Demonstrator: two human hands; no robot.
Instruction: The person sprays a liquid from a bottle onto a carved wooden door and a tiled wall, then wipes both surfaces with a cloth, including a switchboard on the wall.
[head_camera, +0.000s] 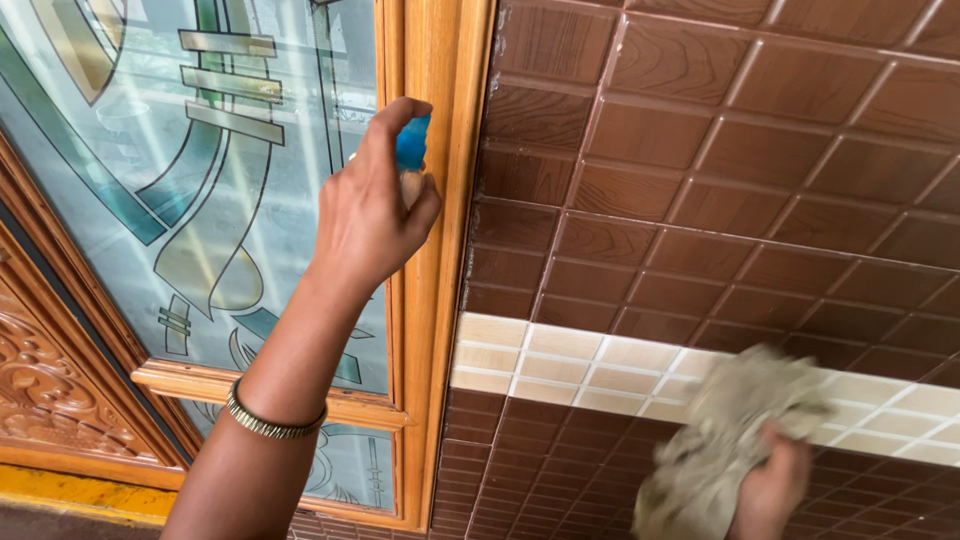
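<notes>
The left hand (372, 205) is raised in front of the window, its fingers wrapped around a small bottle (411, 150) of which only the blue top and a pale patch below it show past the knuckles. The forefinger arches over the blue top. The bottle sits level with the upper part of the glass pane (180, 170), close to the inner edge of the wooden frame (440, 230); whether it touches the frame cannot be told. A metal bangle (270, 418) circles the left wrist.

The right hand (770, 490) is low at the right, closed around a crumpled grey cloth (735, 430). The cloth is blurred and lies over the wall, across the lower edge of the band of cream tiles (560, 365) and the brown tiles (720, 150) beneath it.

The pane carries a frosted pattern of green and beige curved shapes. A carved wooden panel (50, 390) stands at the far left, with a yellow strip (80, 495) below it.
</notes>
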